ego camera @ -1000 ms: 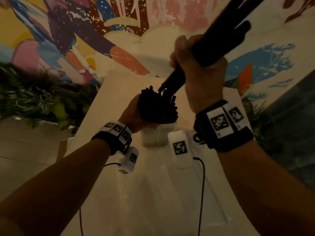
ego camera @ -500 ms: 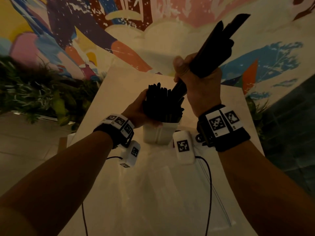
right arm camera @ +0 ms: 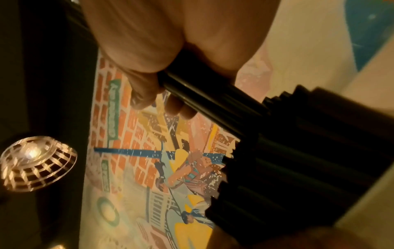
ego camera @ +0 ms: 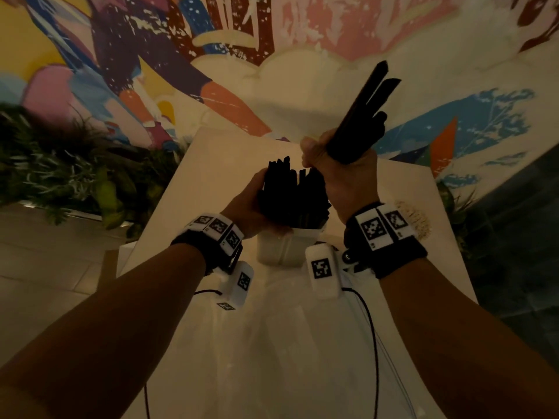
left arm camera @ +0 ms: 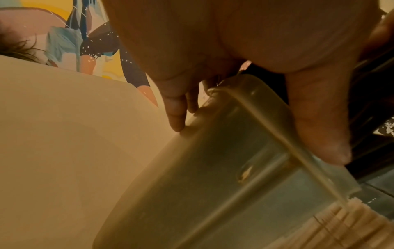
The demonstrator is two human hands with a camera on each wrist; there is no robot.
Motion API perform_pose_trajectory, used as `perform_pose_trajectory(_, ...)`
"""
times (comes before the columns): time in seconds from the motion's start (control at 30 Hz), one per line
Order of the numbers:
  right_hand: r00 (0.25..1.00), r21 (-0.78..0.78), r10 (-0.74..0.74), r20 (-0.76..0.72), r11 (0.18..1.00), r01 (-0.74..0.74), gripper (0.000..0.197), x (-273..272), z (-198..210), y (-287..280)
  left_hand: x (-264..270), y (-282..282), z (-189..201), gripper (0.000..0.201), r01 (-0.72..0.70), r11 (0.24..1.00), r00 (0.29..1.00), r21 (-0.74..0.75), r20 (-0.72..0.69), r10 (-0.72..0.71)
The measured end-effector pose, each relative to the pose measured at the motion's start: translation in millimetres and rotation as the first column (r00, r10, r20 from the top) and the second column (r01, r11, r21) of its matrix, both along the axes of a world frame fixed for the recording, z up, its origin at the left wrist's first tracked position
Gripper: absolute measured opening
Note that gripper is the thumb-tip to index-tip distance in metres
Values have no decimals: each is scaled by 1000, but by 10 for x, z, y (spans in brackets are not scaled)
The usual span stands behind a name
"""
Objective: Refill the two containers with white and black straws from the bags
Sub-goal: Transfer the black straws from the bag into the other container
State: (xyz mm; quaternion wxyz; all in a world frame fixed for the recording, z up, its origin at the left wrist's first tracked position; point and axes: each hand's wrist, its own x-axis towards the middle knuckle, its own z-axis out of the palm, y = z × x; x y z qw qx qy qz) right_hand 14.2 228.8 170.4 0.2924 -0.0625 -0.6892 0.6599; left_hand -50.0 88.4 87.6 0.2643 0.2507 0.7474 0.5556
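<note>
Item: translucent container (ego camera: 284, 251) on pale table (ego camera: 211, 164), packed with upright black straws (ego camera: 290, 195); left hand (ego camera: 246, 204) wraps thumb and fingers round them at the rim. Right hand (ego camera: 343, 179): fist tight on a tilted black bundle (ego camera: 360, 125), its lower end meeting the stack's right side. Surroundings: white straws (ego camera: 414, 220) to the right, clear bag (ego camera: 287, 343) nearer, plants (ego camera: 75, 176) to the left, mural (ego camera: 151, 55) behind.

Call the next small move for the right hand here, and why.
Probably slide the bundle of black straws down into the container. The right hand grips the bundle tilted, its lower ends just meeting the tops of the standing straws in the container, so none look seated yet. The left hand holds the container near its rim, steadying it.
</note>
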Motion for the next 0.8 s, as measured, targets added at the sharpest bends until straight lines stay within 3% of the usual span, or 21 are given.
perform_pose_trajectory(0.1,999,11,-35,-14,999,35,26,-19,74,11,-12,2,-7,126,-6,1000,1000,-28,-11,6)
perform_pose_trajectory(0.23,997,71,-74,19,995,73,25,-90,59,33,-33,-6,-38,114,-9,1000,1000,-14,-1,9)
perform_pose_trajectory(0.47,984,163,-121,134,982,99,22,-177,1,-5,-16,-30,-42,133,-28,999,999,-25,41,29)
perform_pose_trajectory(0.57,981,199,-126,149,975,95,20,-191,32,0,1,-26,-35,123,-34,999,998,-2,46,34)
perform_pose_trajectory(0.67,949,258,-131,287,965,55,24,-202,-95,26,0,-27,-24,125,-22,1000,1000,-13,16,22)
perform_pose_trajectory(0.8,859,343,-200,471,939,31,51,-208,-313,110,-14,-35,-23,124,-29,999,1000,-19,1,29)
